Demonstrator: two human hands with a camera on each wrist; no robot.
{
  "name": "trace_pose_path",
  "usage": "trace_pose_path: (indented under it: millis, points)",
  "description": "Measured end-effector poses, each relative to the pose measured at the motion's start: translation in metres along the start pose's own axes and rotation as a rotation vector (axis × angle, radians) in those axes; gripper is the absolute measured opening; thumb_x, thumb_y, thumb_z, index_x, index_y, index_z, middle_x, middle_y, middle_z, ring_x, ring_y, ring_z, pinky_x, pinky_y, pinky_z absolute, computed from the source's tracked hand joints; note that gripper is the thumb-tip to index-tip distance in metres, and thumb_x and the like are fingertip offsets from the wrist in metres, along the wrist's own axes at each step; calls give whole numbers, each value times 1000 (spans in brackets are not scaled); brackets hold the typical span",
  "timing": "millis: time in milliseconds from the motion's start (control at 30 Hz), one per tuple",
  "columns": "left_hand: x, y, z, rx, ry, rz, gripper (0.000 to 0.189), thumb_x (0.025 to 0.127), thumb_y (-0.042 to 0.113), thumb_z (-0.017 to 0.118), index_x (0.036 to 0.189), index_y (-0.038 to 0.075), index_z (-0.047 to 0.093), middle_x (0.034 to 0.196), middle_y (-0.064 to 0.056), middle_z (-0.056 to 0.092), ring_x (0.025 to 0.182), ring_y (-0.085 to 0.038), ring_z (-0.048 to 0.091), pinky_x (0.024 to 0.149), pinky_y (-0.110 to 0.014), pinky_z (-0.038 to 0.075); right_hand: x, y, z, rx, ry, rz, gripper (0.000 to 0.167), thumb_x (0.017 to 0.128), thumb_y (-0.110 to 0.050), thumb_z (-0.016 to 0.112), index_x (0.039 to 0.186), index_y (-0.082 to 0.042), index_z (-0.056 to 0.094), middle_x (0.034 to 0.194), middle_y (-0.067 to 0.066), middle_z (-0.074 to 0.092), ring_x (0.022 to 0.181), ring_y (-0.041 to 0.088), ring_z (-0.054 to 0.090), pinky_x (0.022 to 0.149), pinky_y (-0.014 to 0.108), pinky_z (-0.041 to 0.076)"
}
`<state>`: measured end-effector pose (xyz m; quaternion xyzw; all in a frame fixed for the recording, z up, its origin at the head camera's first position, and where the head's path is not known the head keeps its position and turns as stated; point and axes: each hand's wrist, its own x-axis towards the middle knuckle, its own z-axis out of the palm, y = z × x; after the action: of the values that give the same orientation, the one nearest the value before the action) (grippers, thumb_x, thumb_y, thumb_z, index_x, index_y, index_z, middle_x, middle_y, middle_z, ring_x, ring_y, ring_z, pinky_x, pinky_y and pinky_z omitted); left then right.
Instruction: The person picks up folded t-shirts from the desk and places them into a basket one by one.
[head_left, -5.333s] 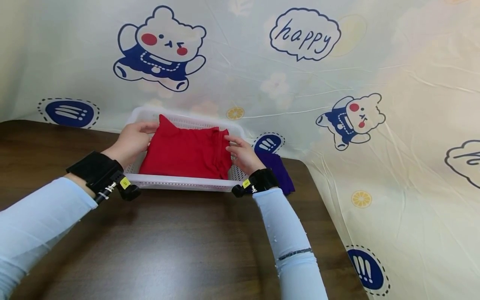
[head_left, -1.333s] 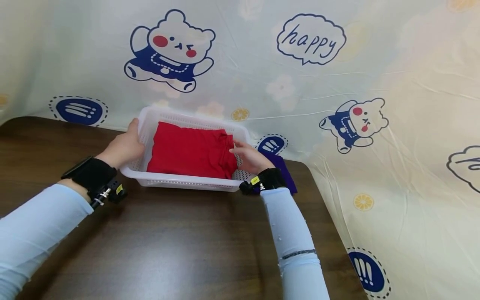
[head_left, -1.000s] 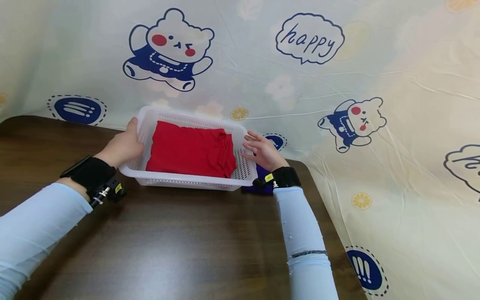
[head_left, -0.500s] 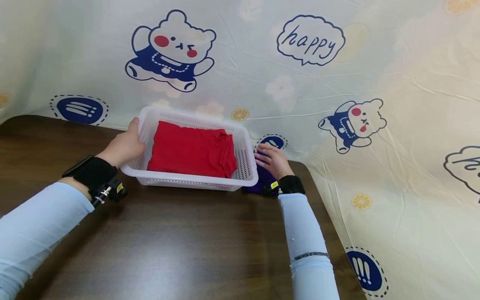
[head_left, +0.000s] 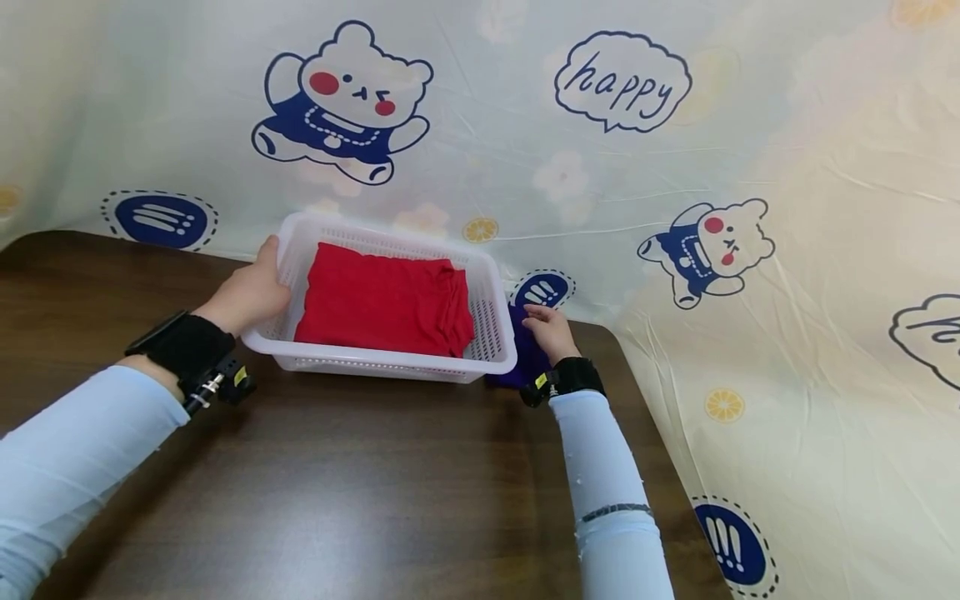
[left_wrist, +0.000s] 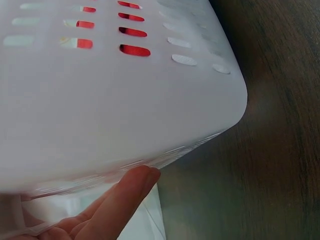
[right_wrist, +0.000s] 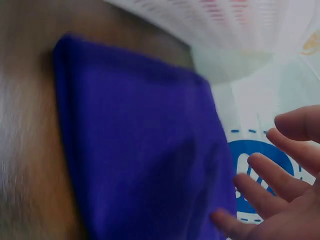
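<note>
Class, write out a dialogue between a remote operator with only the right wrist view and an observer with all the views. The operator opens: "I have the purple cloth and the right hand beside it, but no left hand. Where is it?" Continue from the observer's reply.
Observer: The left hand is at the far end of the white basket from the purple cloth, gripping it there.
Operator: I catch some red through the basket's holes. What is it?
Observer: A red cloth, lying folded inside the basket.
Operator: And what covers the right forearm?
Observer: A light blue sleeve with a dark band across it.
</note>
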<state>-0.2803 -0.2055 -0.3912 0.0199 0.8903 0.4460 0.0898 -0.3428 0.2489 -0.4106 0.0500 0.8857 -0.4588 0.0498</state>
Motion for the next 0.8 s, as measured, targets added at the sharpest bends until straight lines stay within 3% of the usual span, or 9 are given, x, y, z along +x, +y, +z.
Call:
trace_pose_path:
  millis: [100,200,367,467,633,800]
  points:
    - [1,0,0,1,2,3,96,99,5,51,156,8,-26,150,-40,19,122,-60,37,93,-79,35,1,5,2,-208,-23,-35,47,102,-16,57,147,-7,52,151,16,49,140,34,44,116,49,35]
    - [2,0,0,1,2,0,96,99,6,51,156,9,-26,151,-40,18,122,-59,37,94,-80,35,2,11,4,-374,-100,-53,52,101,-22,57,151,-9,47,157,14,43,146,33,36,119,51,29]
    - [2,0,1,-1,-3,-7,95,99,5,49,155,9,-28,152,-41,16,122,-59,37,95,-80,34,0,16,10,-560,-275,-63,62,103,-32,52,158,-11,34,164,17,26,153,36,18,123,55,16]
    - [1,1,1,5,-1,-6,94,99,5,49,155,8,-27,151,-41,17,122,-59,37,94,-80,35,-4,17,14,-663,-330,-23,67,104,-42,47,162,-18,24,168,17,12,154,40,4,121,63,8]
    - [1,1,1,15,2,-1,94,99,5,48,155,7,-27,151,-42,18,120,-60,38,93,-79,36,-10,18,17,-709,-324,54,72,102,-55,41,164,-29,15,171,10,-1,153,46,-6,114,76,3]
    - [3,0,2,19,1,-7,94,99,6,48,155,7,-27,152,-42,17,120,-59,38,93,-79,36,-8,23,19,-696,-310,67,74,100,-58,45,163,-35,15,171,6,-2,150,52,-9,110,80,0]
